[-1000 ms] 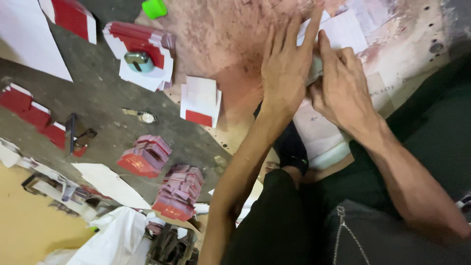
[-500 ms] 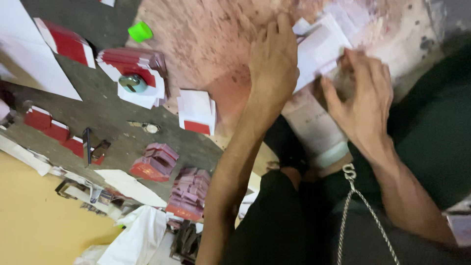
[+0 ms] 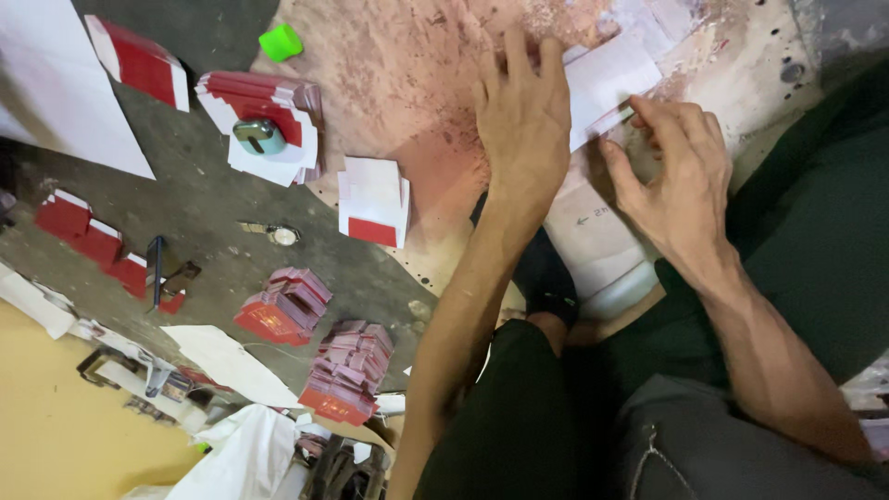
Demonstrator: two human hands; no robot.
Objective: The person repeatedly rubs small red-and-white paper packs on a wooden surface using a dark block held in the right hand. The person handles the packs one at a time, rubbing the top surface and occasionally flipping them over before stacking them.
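Note:
My left hand [image 3: 521,120] lies flat, palm down, on a white paper sheet [image 3: 607,79] on a pink-stained board [image 3: 398,65]. Its fingers are spread and press the sheet's left part. My right hand [image 3: 671,176] pinches the sheet's lower right edge between thumb and fingers, at a fold. Under my right hand sits a pale stack of paper pieces [image 3: 593,236].
To the left lie a small white-and-red paper stack [image 3: 372,201], a red-and-white pile with a dark weight on it [image 3: 259,134], a green cap [image 3: 281,43], folded red stacks [image 3: 287,306] [image 3: 350,370], a wristwatch [image 3: 273,232] and white sheets [image 3: 56,83]. My dark-trousered legs fill the lower right.
The view has shifted and come closer. My left hand has slid down onto the sheet, and my right hand has moved from the stack's side to the sheet's lower edge.

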